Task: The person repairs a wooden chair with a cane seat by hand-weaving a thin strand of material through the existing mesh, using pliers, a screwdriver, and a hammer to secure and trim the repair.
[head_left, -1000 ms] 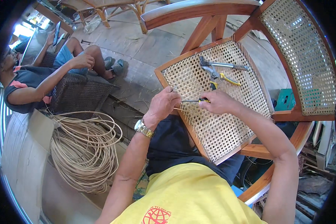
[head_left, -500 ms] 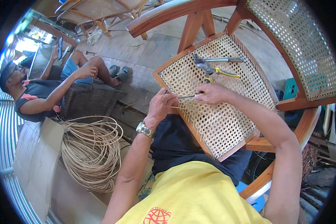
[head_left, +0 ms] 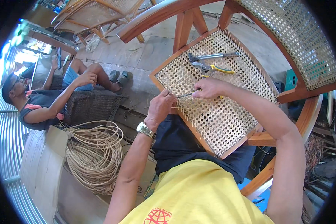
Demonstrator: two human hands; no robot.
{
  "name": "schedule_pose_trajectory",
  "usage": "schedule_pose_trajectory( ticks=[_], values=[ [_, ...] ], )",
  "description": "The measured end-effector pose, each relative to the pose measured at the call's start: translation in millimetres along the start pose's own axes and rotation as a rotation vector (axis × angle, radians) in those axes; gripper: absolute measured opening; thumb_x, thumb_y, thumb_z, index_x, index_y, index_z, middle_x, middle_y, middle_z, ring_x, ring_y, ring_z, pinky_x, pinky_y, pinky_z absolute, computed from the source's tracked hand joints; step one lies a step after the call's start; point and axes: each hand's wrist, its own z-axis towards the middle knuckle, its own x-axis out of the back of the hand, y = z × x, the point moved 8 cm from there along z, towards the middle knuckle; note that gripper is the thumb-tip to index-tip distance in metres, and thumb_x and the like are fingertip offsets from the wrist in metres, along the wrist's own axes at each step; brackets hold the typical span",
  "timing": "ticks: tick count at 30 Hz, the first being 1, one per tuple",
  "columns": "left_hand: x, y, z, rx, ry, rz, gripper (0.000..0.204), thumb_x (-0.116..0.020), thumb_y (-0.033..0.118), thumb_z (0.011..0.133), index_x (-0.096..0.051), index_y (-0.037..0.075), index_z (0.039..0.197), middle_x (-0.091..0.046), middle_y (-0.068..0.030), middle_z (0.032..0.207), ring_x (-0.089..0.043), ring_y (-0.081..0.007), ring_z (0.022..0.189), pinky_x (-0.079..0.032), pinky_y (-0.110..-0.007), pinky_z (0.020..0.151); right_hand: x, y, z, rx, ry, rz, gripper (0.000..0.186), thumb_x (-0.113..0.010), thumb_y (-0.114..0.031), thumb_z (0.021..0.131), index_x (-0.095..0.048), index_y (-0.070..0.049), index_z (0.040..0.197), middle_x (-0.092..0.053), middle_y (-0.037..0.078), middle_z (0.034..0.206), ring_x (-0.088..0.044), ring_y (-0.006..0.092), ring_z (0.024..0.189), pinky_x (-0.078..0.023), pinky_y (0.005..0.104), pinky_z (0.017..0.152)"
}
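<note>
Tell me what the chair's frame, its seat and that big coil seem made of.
Frame: probably wood, reddish-brown and glossy, showing grain. Seat: likely cane, pale and matte, thin strands woven around open holes. Coil: perhaps rattan, tan and smooth, in rounded loops; plastic is possible.

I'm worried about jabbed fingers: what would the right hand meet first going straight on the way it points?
Most likely the left hand: the thin tool held in the right hand lies along that line, its far end seeming to reach the left hand. Exact depth is hard to judge.
</note>
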Motion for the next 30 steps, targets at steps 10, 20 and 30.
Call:
schedule_pose_trajectory(
  ticks=[10,20,30],
  values=[
    [-4.9,0.9,-4.5,0.072,0.0,0.073,0.005,-0.067,0.016,0.096,-0.071,0.013,0.096,-0.061,-0.002,0.092,-0.067,-0.0193,0.092,-0.06,-0.033,0.075,17.1,-5.8,-4.6,0.048,0.019,-0.054,0.049,-0.067,-0.048,0.093,-0.075,-0.004,0.113,-0.075,0.02,0.1,-0.072,0.0351,0.092,-0.055,0.048,0.083],
    [-4.1,-11.0,-16.1,0.094,-0.039,-0.128,0.027,-0.063,0.006,0.093,-0.074,0.014,0.116,-0.065,-0.0071,0.105,-0.07,-0.0296,0.092,-0.06,-0.039,0.079,66.2,-7.8,-21.3,0.006,-0.094,-0.247,0.048,-0.068,-0.05,0.092,-0.077,-0.005,0.107,-0.076,0.018,0.096,-0.072,0.0328,0.091,-0.055,0.0458,0.081],
    [-2.3,-2.4,-28.0,0.045,-0.043,-0.075,0.04,-0.063,0.001,0.093,-0.069,0.016,0.13,-0.065,-0.0071,0.12,-0.072,-0.0316,0.098,-0.061,-0.042,0.079,44.2,-31.4,-22.1,0.069,-0.169,-0.311,0.043,-0.069,-0.045,0.093,-0.077,-0.005,0.106,-0.076,0.018,0.098,-0.073,0.0355,0.096,-0.056,0.0479,0.086]
  ],
)
